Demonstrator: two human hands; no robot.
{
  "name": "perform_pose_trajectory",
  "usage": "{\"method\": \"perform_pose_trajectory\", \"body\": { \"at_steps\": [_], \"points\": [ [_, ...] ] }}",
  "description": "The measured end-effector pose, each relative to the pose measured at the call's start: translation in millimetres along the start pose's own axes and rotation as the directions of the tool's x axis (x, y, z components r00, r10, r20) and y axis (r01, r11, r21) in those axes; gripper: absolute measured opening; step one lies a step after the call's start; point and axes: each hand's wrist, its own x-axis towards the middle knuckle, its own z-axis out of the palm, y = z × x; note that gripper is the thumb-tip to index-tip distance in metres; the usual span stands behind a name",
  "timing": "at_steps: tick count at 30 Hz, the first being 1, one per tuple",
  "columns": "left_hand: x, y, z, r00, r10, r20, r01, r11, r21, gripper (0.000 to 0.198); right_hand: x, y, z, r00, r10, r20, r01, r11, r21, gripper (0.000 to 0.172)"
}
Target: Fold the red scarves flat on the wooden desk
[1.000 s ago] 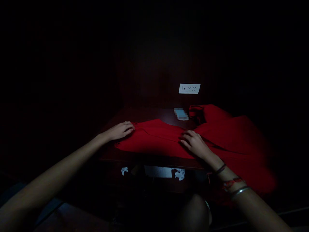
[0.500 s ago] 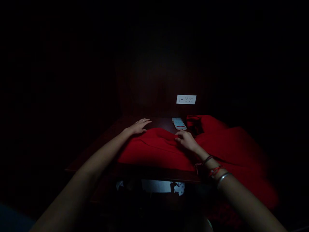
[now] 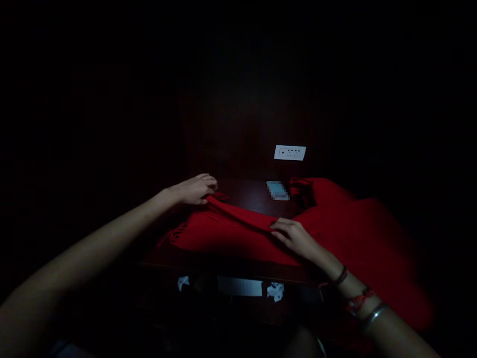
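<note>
A red fringed cloth [image 3: 231, 236], like a shawl or scarf, lies across a dark wooden table and runs off to the right in loose folds. At its far left corner my left hand [image 3: 199, 189] is closed, pinching the edge near the tassels. My right hand [image 3: 294, 236] grips the same far edge farther right, fingers closed on the fabric. Between the two hands the edge is drawn into a taut, slightly raised strip. Fringe hangs out at the cloth's left end.
Behind the cloth a phone [image 3: 278, 190] lies on the tabletop, its screen lit. A white socket plate [image 3: 289, 152] is on the dark wall. Under the tabletop are crumpled white papers [image 3: 276, 292] and a flat pale sheet [image 3: 240, 286]. The surroundings are very dark.
My left hand has moved left and closed on the cloth's corner. My right hand has come slightly nearer and right. The far edge is now pulled straight, and the fringe shows.
</note>
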Motion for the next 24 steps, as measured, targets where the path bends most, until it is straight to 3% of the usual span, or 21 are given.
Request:
{"method": "perform_pose_trajectory", "body": {
  "at_steps": [2,4,7,9,10,12,14,16,19,21,24],
  "points": [
    [-31,12,2.7,0.997,-0.009,0.082,0.009,1.0,-0.002,0.023,-7,-7,2,0.995,-0.043,0.087,0.041,0.999,0.027,0.023],
    [-56,26,11.7,0.976,-0.099,0.194,0.1,0.995,0.006,0.02,-13,-12,4,0.977,-0.088,0.196,0.078,0.995,0.057,0.024],
    [-79,37,19.7,0.875,-0.297,0.382,0.321,0.947,0.002,0.018,-18,-15,4,0.946,-0.115,0.302,0.086,0.991,0.107,0.025],
    [-82,33,15.8,0.81,-0.31,0.497,0.412,0.905,-0.106,0.023,-15,-12,1,0.953,-0.092,0.288,0.064,0.992,0.105,0.028],
    [-80,29,12.2,0.81,-0.267,0.523,0.423,0.883,-0.205,0.027,-12,-8,-1,0.964,-0.067,0.258,0.046,0.995,0.084,0.03],
    [-68,18,6.6,0.872,-0.193,0.451,0.392,0.826,-0.405,0.035,-3,2,-2,0.983,0.017,0.183,-0.015,1.0,-0.015,0.031],
    [-47,10,9.1,0.929,-0.249,0.275,0.357,0.8,-0.482,0.038,9,15,-1,0.984,0.14,0.113,-0.118,0.976,-0.184,0.03],
    [-25,7,21.2,0.916,-0.372,0.147,0.399,0.822,-0.406,0.035,19,29,2,0.964,0.255,0.082,-0.208,0.907,-0.367,0.027],
    [-3,7,45.7,0.889,-0.339,0.309,0.437,0.83,-0.346,0.031,28,44,9,0.913,0.365,0.183,-0.227,0.826,-0.516,0.024],
    [-2,2,57.8,0.866,-0.318,0.386,0.463,0.802,-0.377,0.024,29,50,10,0.881,0.411,0.236,-0.23,0.806,-0.545,0.022],
    [-16,-13,69.2,0.856,-0.384,0.347,0.517,0.68,-0.521,0.024,29,58,6,0.872,0.446,0.202,-0.271,0.783,-0.561,0.025]
  ]
}}
